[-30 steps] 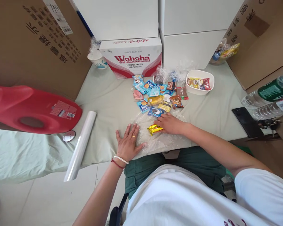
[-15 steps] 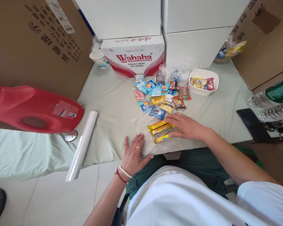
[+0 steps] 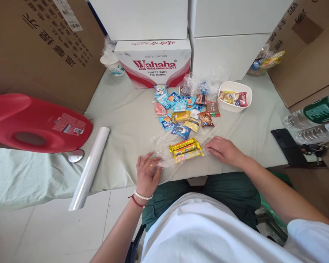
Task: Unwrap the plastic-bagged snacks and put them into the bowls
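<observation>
two hands (image 3: 148, 179), three yellow bars (image 3: 186, 149)

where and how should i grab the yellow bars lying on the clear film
Likely best from above, across the middle of the yellow bars, pinching their far and near long sides. They are slim and lie side by side, roughly left to right, so that is the group's narrower span. Clear film may overlap the nearest bar; I can't tell.
</observation>
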Available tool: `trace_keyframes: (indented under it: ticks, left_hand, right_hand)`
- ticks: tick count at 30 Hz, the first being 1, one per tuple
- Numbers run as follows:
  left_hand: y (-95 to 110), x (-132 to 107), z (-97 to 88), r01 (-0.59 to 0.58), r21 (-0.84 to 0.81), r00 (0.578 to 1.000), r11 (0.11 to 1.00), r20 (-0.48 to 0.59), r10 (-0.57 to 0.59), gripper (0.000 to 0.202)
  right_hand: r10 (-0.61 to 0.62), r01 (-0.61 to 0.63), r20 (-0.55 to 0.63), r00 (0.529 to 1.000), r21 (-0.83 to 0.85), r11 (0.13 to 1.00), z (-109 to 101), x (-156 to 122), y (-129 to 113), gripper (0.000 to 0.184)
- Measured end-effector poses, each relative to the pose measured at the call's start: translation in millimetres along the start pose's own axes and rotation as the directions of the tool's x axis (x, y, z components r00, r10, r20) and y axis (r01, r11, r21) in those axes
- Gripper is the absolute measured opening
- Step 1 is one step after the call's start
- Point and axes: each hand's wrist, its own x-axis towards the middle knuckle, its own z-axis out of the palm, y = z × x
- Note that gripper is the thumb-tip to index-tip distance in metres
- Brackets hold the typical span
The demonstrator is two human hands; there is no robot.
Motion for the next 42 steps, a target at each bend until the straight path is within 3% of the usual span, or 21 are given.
trace_keyframes:
  ticks: [3, 7, 10, 14, 16, 19, 23, 25, 26, 29, 31, 33, 37, 42]
  left_hand:
    - [-2, 18, 7.4, 0.157, 0.057, 0.980, 0.986, -0.128, -0.149, 0.028]
    - [-2, 31, 19.8, 0.335, 0.105, 0.933, 0.936, -0.174, -0.314, 0.023]
    - [-2, 33, 25.8, 0.346, 0.089, 0.929, 0.934, -0.167, -0.329, 0.016]
    - [-6, 31, 27.9, 0.333, 0.056, 0.931, 0.941, -0.176, -0.319, 0.014]
    - [-8, 29, 24.0, 0.314, -0.006, 0.927, 0.950, -0.216, -0.307, 0.012]
    - [-6, 24, 10.1, 0.179, -0.123, 0.928, 0.976, -0.308, -0.209, 0.022]
    - [13, 22, -3.7, -0.129, -0.129, 0.974, 0.983, -0.204, 0.101, 0.070]
    - [23, 27, 0.3, -0.169, -0.112, 0.980, 0.979, -0.120, 0.156, 0.084]
    - [26, 30, 4.7, -0.159, -0.105, 0.985, 0.982, -0.089, 0.150, 0.079]
    - [29, 40, 19.9, -0.070, -0.111, 0.997, 0.991, -0.038, 0.066, 0.027]
    - [27, 46, 26.6, 0.030, -0.125, 0.997, 0.992, -0.063, -0.038, 0.019]
    - [25, 50, 29.3, 0.183, -0.109, 0.974, 0.977, -0.113, -0.195, 0.021]
    - [26, 59, 29.3, 0.473, 0.056, 0.872, 0.880, -0.171, -0.458, 0.019]
    - [28, 68, 31.5, 0.525, 0.198, 0.851, 0.828, -0.121, -0.511, 0.022]
  right_hand:
    - [0.119, -0.104, 0.070, 0.990, -0.193, 0.976, -17, 45, 4, 0.032]
    - [0.288, -0.197, 0.097, 0.953, -0.525, 0.828, -23, 91, -6, 0.027]
    - [0.216, -0.165, 0.021, 0.976, -0.575, 0.801, -19, 115, -20, 0.032]
    - [-0.006, 0.012, 0.013, 1.000, -0.480, 0.877, -3, 144, -30, 0.046]
    - [-0.069, 0.089, 0.059, 0.996, -0.446, 0.891, 8, 158, -29, 0.061]
    - [-0.038, 0.079, 0.100, 0.994, -0.444, 0.893, 17, 174, -26, 0.070]
    - [0.040, 0.047, 0.188, 0.981, -0.437, 0.898, 17, 189, -24, 0.050]
    - [0.073, 0.032, 0.221, 0.973, -0.439, 0.898, 14, 194, -24, 0.033]
    - [0.081, 0.025, 0.221, 0.972, -0.437, 0.899, 13, 195, -24, 0.026]
    - [0.071, 0.016, 0.200, 0.977, -0.404, 0.915, 10, 194, -24, 0.022]
    - [0.050, 0.027, 0.199, 0.979, -0.367, 0.930, 8, 190, -25, 0.023]
    - [0.038, 0.029, 0.187, 0.982, -0.345, 0.938, 5, 183, -25, 0.024]
    - [0.065, -0.013, 0.139, 0.988, -0.347, 0.938, -2, 164, -29, 0.027]
    - [0.030, 0.038, 0.172, 0.985, -0.383, 0.923, 1, 127, -49, 0.034]
